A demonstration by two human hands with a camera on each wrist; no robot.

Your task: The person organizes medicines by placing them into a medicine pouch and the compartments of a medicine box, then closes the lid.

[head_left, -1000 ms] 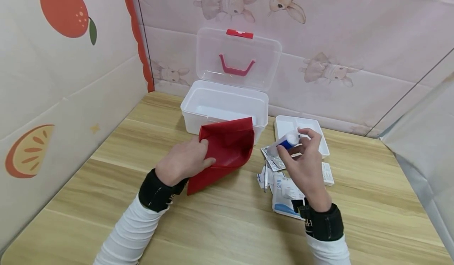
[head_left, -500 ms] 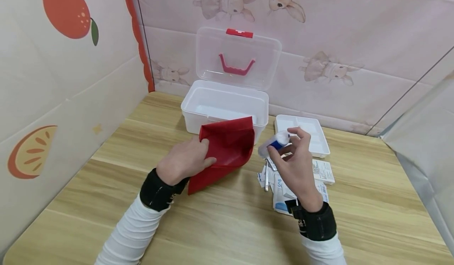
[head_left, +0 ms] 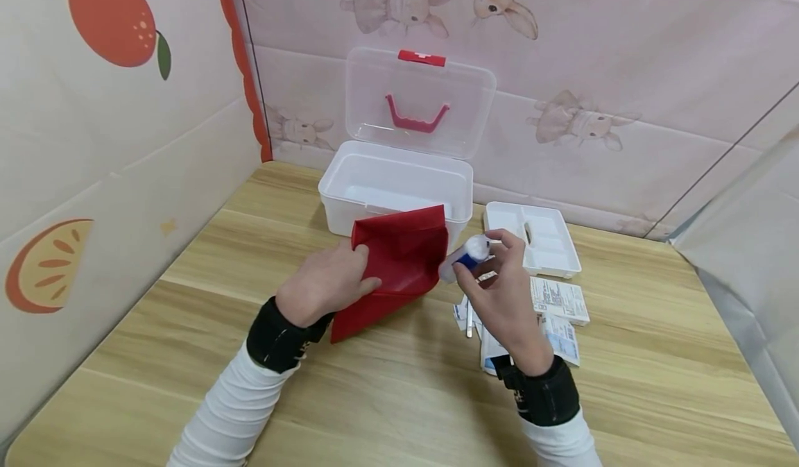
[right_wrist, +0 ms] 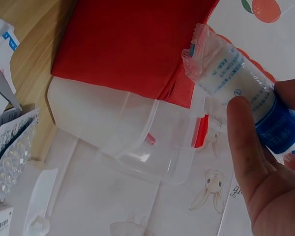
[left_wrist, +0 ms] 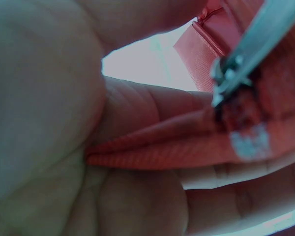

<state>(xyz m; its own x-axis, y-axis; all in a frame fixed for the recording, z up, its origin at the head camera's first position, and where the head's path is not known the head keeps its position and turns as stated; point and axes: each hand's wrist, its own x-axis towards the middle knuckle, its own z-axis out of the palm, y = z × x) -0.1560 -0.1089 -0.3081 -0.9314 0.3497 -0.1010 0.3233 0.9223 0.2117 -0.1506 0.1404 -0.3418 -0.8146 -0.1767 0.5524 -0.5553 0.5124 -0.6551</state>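
Note:
My left hand (head_left: pixel 324 283) grips the near-left edge of a red zippered pouch (head_left: pixel 408 255), whose mouth gapes toward the right. In the left wrist view the pouch's fabric edge lies between thumb and fingers, close to a metal zipper pull (left_wrist: pixel 258 46). My right hand (head_left: pixel 505 307) pinches a plastic-wrapped bandage roll (right_wrist: pixel 246 81), white with a blue end, between thumb and fingers. The roll is tilted, its far end right at the pouch's right rim in the head view. The pouch's lower inside is hidden.
Behind the pouch stands a white plastic box (head_left: pixel 340 211) with its clear lid (head_left: pixel 368 99) raised. A white divided tray (head_left: pixel 558 248) lies to the right. Near it are a small white carton (head_left: pixel 564 302), a flat packet (head_left: pixel 562 338) and blister packs (right_wrist: pixel 19 152), partly behind my right hand.
My right hand has moved left with the bandage roll, from over the tray and blister packs to the pouch's mouth. The left hand and pouch have stayed in place.

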